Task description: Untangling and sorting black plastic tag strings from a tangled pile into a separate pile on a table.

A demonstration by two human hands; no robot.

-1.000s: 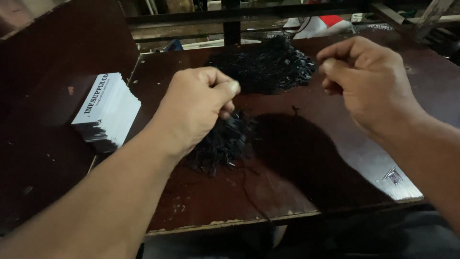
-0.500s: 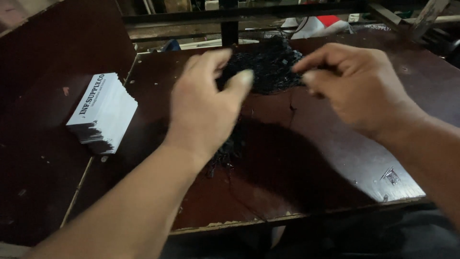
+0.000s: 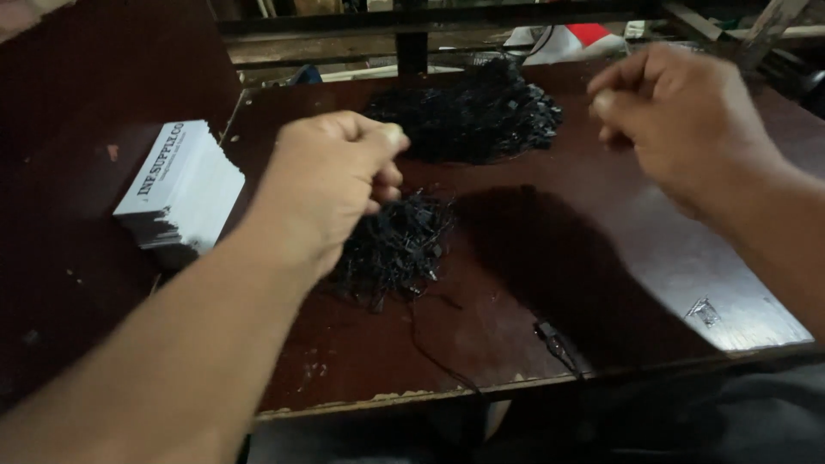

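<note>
My left hand [image 3: 331, 185] is curled into a loose fist, thumb pressed to forefinger, just above a small heap of black string loops [image 3: 395, 249] in the middle of the dark brown table [image 3: 619, 249]. My right hand [image 3: 679, 120] hovers at the upper right with its fingertips pinched together. Whether a thin thread lies in either pinch is too fine to make out. A larger heap of the same black loops [image 3: 468, 116] lies at the far side of the table, between the two hands.
A stack of white printed cards [image 3: 180, 185] sits on the left, by the table's edge. A loose black cord [image 3: 430, 344] and a small black piece [image 3: 554, 339] lie near the chipped front edge. Metal framing and clutter stand behind the table.
Half a second ago both hands were together at the far heap. They have since drawn apart, the left back over the small heap and the right out to the upper right.
</note>
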